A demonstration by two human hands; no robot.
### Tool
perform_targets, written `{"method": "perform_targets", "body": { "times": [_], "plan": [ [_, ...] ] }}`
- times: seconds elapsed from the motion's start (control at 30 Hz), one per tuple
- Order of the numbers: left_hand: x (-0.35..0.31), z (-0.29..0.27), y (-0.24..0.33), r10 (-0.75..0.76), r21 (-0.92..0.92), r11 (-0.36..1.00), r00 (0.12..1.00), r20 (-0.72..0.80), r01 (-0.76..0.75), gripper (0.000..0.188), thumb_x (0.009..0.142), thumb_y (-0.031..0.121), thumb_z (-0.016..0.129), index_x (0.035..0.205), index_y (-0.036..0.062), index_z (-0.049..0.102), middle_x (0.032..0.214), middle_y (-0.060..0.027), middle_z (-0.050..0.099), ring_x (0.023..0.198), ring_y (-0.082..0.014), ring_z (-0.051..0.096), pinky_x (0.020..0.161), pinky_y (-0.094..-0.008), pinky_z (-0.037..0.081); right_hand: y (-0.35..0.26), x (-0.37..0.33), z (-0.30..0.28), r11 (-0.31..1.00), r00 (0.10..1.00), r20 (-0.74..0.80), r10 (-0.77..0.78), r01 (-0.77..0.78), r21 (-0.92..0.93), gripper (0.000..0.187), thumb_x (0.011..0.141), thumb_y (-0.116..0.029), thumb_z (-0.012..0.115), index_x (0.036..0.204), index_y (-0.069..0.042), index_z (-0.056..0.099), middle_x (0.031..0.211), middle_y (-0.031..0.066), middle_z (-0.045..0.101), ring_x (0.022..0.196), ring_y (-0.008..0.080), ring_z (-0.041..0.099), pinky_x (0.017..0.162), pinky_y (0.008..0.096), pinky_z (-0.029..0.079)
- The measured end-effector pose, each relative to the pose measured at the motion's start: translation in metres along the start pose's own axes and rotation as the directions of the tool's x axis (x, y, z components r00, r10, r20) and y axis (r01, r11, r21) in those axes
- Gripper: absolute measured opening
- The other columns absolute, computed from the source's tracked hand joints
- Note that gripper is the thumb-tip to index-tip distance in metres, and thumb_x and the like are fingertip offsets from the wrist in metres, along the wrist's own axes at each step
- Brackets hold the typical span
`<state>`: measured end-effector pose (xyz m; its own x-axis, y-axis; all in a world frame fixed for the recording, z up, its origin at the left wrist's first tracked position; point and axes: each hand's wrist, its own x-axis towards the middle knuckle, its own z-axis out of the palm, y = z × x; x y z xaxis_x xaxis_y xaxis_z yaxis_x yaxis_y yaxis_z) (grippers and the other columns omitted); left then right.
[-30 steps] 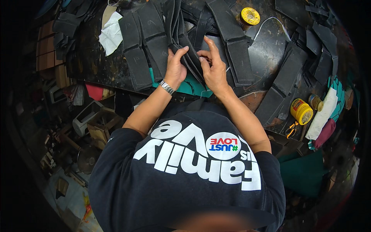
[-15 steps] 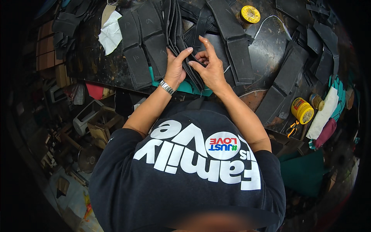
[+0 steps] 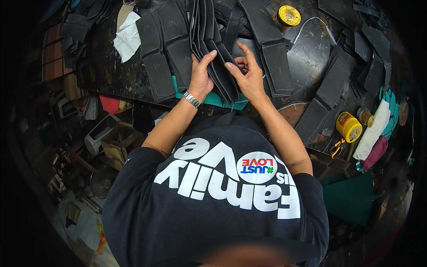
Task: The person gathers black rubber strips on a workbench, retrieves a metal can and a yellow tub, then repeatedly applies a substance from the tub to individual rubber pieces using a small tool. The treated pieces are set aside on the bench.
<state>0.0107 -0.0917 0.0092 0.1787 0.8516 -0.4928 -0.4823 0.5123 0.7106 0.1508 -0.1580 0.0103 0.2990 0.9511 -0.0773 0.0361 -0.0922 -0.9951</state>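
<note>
A bundle of long black sheet pieces (image 3: pixel 210 42) stands partly on edge in front of me, its layers fanned apart. My left hand (image 3: pixel 202 76) closes on the bundle's left side, thumb over the near layers. On the other side, my right hand (image 3: pixel 247 74) pinches one outer layer between thumb and fingers and holds it away from the rest, index finger raised. Beneath the bundle's near end lies a teal piece (image 3: pixel 214 99). Flat stacks of similar black pieces lie on both sides, one left stack (image 3: pixel 159 76) and one right stack (image 3: pixel 276 63).
The dark table (image 3: pixel 116 80) also bears a yellow-lidded jar (image 3: pixel 288 16), a white crumpled sheet (image 3: pixel 127 38) and more black stacks (image 3: pixel 327 93). At the right edge are a yellow tub (image 3: pixel 348 127), orange-handled scissors (image 3: pixel 338 147) and folded cloths (image 3: pixel 372 130).
My right hand has moved slightly right and down, drawing an outer layer away from the bundle. The gap between the layers is wider. My left hand has barely moved.
</note>
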Motion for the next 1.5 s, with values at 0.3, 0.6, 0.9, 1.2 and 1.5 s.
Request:
{"method": "perform_targets", "body": {
  "times": [0.3,0.6,0.9,1.2,1.5],
  "plan": [
    [-0.003,0.004,0.006,-0.026,0.056,0.998,0.999,0.025,0.025,0.071,0.088,0.005,0.072,0.147,0.0052,0.032,0.134,-0.0144,0.052,0.122,-0.0249,0.057,0.103,-0.0391,0.05,-0.004,0.007,-0.007,0.982,0.994,0.011,0.11,-0.108,-0.153,0.07,0.087,-0.016,0.075,0.149,-0.008,0.042,0.093,0.0128,0.069,0.081,0.0277,0.071,0.079,0.0352,0.055],
    [-0.015,0.028,-0.005,0.1,0.145,0.984,0.995,0.01,-0.1,0.096,0.095,0.02,0.069,0.159,-0.0012,0.001,0.157,-0.0247,0.027,0.142,-0.0276,0.035,0.117,-0.039,0.033,-0.014,0.009,-0.007,0.968,0.996,0.091,-0.024,0.046,-0.246,0.097,0.083,-0.036,0.079,0.156,-0.004,0.026,0.146,0.0275,0.048,0.123,0.0398,0.058,0.1,0.0451,0.049],
    [-0.019,0.008,0.018,0.095,0.498,0.847,0.975,0.202,-0.185,0.061,0.1,0.021,0.064,0.152,0.0001,0.039,0.153,-0.0209,0.042,0.139,-0.0258,0.046,0.111,-0.0357,0.041,-0.028,0.007,-0.018,0.76,0.893,0.028,-0.449,0.398,-0.514,0.071,0.082,-0.004,0.074,0.146,0.002,0.044,0.133,0.0212,0.058,0.116,0.0362,0.058,0.101,0.0431,0.046],
    [0.011,-0.087,0.047,0.416,0.889,0.451,0.9,-0.131,-0.079,0.084,0.084,0.029,0.079,0.151,0.0017,0.036,0.151,-0.0276,0.037,0.137,-0.0395,0.044,0.111,-0.0441,0.039,-0.01,-0.004,0.035,0.959,0.899,0.405,0.166,-0.051,-0.28,0.076,0.092,-0.007,0.068,0.157,-0.016,0.029,0.125,0.0236,0.06,0.106,0.0322,0.064,0.09,0.0393,0.053],
    [0.027,-0.083,0.046,0.313,0.754,0.655,0.924,-0.219,-0.043,0.094,0.088,0.025,0.079,0.157,-0.0006,0.019,0.145,-0.0269,0.046,0.126,-0.0293,0.055,0.097,-0.036,0.052,-0.006,0.002,0.045,0.969,0.872,0.485,0.059,0.066,-0.237,0.073,0.093,-0.003,0.063,0.156,-0.015,0.03,0.149,0.0239,0.047,0.132,0.0376,0.054,0.104,0.042,0.048]
  ]
}}
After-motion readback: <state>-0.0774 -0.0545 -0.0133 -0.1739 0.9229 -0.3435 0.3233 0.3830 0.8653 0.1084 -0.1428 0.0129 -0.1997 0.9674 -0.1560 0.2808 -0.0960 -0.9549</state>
